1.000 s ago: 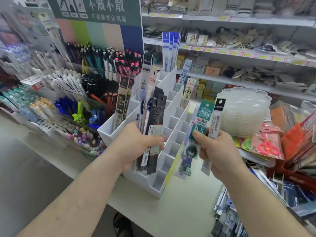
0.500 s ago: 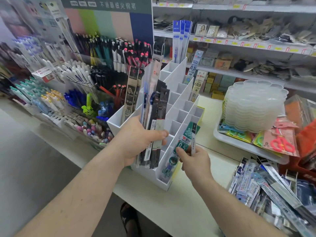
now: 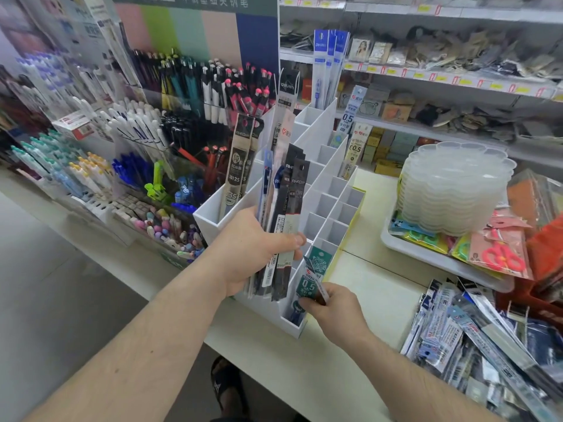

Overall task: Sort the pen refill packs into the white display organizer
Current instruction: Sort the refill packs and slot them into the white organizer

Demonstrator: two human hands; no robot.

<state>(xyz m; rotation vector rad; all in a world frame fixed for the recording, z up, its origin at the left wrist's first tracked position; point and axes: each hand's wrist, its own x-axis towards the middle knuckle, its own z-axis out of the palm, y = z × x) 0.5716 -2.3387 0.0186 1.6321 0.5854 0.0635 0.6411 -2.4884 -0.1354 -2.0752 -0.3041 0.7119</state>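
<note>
The white display organizer point(image 3: 330, 190) stands on the counter, its stepped compartments rising to the back. My left hand point(image 3: 253, 248) grips a fan of several long refill packs point(image 3: 289, 202), black and clear, in front of the organizer's near side. My right hand point(image 3: 332, 306) pinches a green refill pack point(image 3: 315, 271) marked 0.5 together with a thin white one; the green pack's lower end sits in the organizer's nearest front compartment. Blue refill packs point(image 3: 329, 68) stand in the back row, and grey-black packs point(image 3: 240, 166) in the left column.
A heap of loose refill packs point(image 3: 475, 336) lies on the counter at the right. A white tray point(image 3: 426, 257) holds stacked clear plastic dishes point(image 3: 454, 187) and scissors packs. A pen display rack point(image 3: 137, 141) fills the left. Shelves run behind.
My right hand has lowered the green pack and the thin white pack from chest height down into the organizer's nearest front compartment. My left hand keeps the same bundle.
</note>
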